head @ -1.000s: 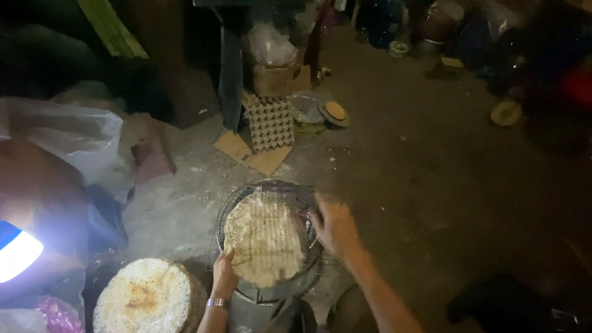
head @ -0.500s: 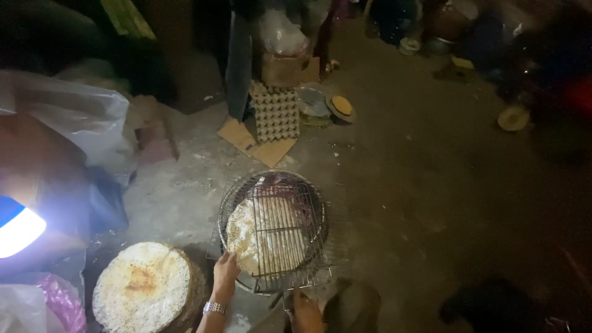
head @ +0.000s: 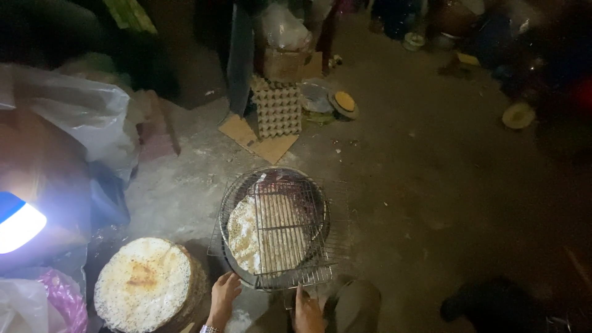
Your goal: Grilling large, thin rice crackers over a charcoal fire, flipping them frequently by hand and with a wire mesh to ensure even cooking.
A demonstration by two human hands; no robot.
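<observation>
Over the round brazier (head: 274,185) on the concrete floor, the folding wire grill rack (head: 277,231) lies flat with the speckled rice cracker (head: 246,234) clamped inside, toward its left half. Your right hand (head: 306,311) closes on the rack's handle at the near edge, while your left hand (head: 223,296) rests open, fingers spread, just beside the rim, holding nothing. Keep the rack level over the heat, grip only the handle, and keep your left fingers off the hot wire.

Thin metal wire on the grill rack (head: 280,237), dull and darkened; brittle, speckled, rough rice paper (head: 246,234) beneath it. Same dry, blistered finish on the stacked crackers (head: 143,283). Pulpy grey cardboard egg tray (head: 279,112), glossy crinkled plastic bag (head: 86,117), rough matt concrete floor (head: 431,185).
</observation>
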